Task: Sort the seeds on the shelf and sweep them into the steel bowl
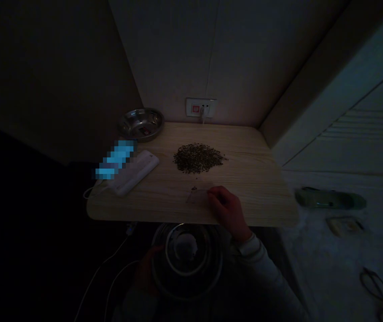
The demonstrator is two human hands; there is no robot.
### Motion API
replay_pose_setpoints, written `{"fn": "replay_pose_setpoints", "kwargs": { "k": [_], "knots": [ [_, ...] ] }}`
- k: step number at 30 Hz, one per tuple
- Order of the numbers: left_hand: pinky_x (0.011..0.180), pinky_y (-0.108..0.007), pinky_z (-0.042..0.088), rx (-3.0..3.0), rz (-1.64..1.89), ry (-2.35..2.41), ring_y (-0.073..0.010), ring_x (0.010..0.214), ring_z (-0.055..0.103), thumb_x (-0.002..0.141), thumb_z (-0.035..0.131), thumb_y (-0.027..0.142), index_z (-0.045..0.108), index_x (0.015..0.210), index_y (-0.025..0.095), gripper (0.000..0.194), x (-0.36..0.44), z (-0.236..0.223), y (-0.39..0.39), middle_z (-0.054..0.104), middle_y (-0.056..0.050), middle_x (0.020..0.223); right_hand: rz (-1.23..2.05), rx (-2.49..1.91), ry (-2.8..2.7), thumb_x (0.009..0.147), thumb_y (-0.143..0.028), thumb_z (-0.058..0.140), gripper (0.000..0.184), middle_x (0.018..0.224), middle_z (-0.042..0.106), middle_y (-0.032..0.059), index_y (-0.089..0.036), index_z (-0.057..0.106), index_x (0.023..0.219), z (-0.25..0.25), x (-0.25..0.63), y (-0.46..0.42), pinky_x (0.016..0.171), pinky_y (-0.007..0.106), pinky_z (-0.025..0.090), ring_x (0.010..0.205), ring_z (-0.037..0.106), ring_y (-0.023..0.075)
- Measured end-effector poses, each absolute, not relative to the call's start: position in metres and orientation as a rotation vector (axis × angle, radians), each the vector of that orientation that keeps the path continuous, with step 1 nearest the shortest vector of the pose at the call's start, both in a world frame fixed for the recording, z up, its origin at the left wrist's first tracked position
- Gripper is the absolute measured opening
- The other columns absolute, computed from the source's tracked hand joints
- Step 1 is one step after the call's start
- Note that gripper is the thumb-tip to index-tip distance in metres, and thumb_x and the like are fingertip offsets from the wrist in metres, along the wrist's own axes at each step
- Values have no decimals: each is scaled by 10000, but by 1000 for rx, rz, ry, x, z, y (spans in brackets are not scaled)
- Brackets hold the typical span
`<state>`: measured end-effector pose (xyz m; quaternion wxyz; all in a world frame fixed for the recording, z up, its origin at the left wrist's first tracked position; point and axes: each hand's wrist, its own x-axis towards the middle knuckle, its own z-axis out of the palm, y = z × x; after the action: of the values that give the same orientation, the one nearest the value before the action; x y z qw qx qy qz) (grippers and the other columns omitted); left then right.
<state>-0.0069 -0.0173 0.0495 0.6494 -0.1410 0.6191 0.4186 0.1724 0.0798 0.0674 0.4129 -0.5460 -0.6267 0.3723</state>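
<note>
My right hand (227, 208) is over the front of the wooden table, its fingers pinched on a thin see-through plastic piece (198, 196). A few dark grains (194, 188) lie at that piece's far edge. Beyond it spreads a pile of small dark grains (196, 158), perhaps seeds or beans; the dim light hides their kind. Below the table's front edge, my left hand (147, 268) grips the left rim of a round metal bowl (159, 281). Something round with a pale middle (185, 248) shows inside the bowl. Most of my left hand is in shadow.
On the wooden table (255, 179), a shiny metal bowl (141, 123) stands at the back left. A white box-shaped device (138, 172) with a cable lies beside a blurred bright screen (116, 160). A wall socket (201, 108) holds a plug. A green object (330, 199) lies on the right-hand floor.
</note>
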Motion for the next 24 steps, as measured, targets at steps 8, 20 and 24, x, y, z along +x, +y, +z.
{"fn": "replay_pose_setpoints", "kwargs": {
  "k": [8, 20, 24],
  "knots": [
    [620, -308, 453, -257, 1016, 1494, -159, 483, 573, 662, 450, 34, 574, 474, 134, 247, -13, 38, -20, 612, -34, 464, 874, -1412, -1604, 744, -258, 455, 118, 661, 556, 1, -170, 530, 766, 67, 171, 79, 553, 214, 379, 605, 502, 117],
    [667, -325, 439, -350, 904, 1483, -185, 512, 581, 683, 440, 76, 562, 435, 121, 279, -10, 51, -10, 589, -61, 437, 861, -1399, -1645, 742, -255, 457, 113, 637, 538, -2, -167, 526, 761, 69, 170, 79, 539, 214, 368, 586, 486, 112],
    [644, -331, 442, -342, 910, 1492, -175, 456, 561, 668, 449, 66, 552, 427, 128, 269, -11, 54, -8, 580, -51, 417, 925, -1368, -1648, 739, -255, 460, 116, 649, 551, 4, -164, 528, 759, 69, 170, 79, 543, 214, 376, 600, 498, 116]
  ]
}}
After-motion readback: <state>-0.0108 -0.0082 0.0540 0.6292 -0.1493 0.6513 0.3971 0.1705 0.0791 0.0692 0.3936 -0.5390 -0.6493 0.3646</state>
